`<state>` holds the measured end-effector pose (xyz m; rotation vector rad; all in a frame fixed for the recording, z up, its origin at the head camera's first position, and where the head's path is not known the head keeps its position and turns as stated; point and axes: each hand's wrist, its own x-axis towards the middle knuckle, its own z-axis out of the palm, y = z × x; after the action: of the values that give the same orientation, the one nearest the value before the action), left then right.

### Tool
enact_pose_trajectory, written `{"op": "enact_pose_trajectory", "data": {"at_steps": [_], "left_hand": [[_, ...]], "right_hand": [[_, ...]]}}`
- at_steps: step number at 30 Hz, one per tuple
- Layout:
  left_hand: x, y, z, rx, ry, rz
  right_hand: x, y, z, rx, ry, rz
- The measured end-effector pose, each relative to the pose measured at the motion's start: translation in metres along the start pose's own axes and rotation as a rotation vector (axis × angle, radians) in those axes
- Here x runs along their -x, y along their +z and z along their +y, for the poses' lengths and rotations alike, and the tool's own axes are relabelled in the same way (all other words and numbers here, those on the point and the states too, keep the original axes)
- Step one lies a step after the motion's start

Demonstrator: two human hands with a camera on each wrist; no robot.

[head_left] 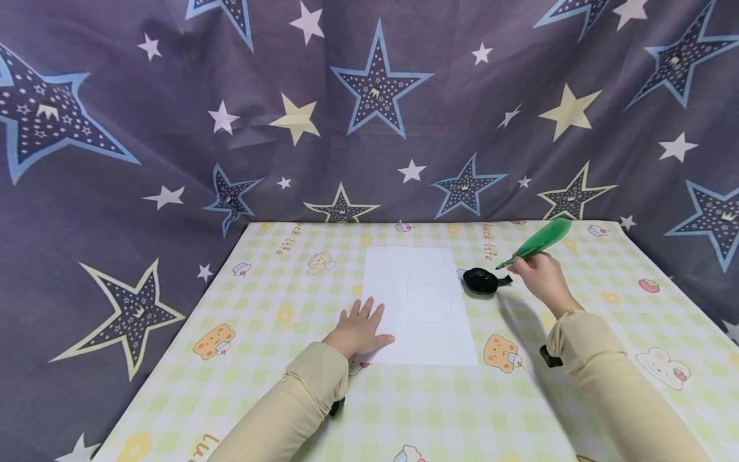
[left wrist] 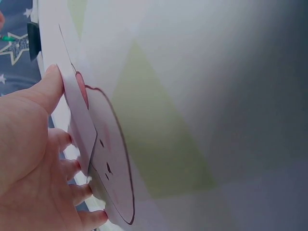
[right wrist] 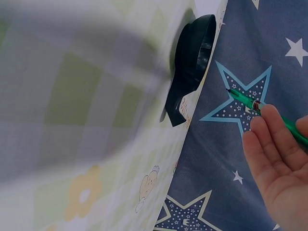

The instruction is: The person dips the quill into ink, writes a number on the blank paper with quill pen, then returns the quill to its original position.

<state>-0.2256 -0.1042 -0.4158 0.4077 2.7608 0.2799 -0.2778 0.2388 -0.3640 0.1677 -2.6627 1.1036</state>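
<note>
Nearest, the left hand (head_left: 359, 332) lies flat with fingers spread on the lower left corner of the white sheet of paper (head_left: 424, 314) — pressing it to the yellow-and-green checked tablecloth (head_left: 277, 385) printed with cartoon bears. The paper bears a faint pencilled oval outline. Farther off, to the right of the sheet, the right hand (head_left: 541, 274) pinches a green feather quill pen (head_left: 534, 244) between fingers and thumb — its tip hangs just above the small black ink dish (head_left: 480, 281), which sits beside the paper's upper right edge. Behind the table hangs a grey-blue star-patterned cloth (head_left: 369, 109).
</note>
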Motion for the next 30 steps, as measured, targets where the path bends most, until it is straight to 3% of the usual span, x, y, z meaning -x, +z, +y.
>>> {"op": "enact_pose_trajectory", "data": {"at_steps": [16, 30], "left_hand": [[0.002, -0.001, -0.001, 0.012, 0.007, 0.000], [0.003, -0.003, 0.002, 0.013, 0.001, -0.003]], "right_hand": [[0.004, -0.003, 0.007, -0.005, 0.029, -0.016], [0.007, -0.002, 0.013, 0.006, -0.058, 0.022]]}}
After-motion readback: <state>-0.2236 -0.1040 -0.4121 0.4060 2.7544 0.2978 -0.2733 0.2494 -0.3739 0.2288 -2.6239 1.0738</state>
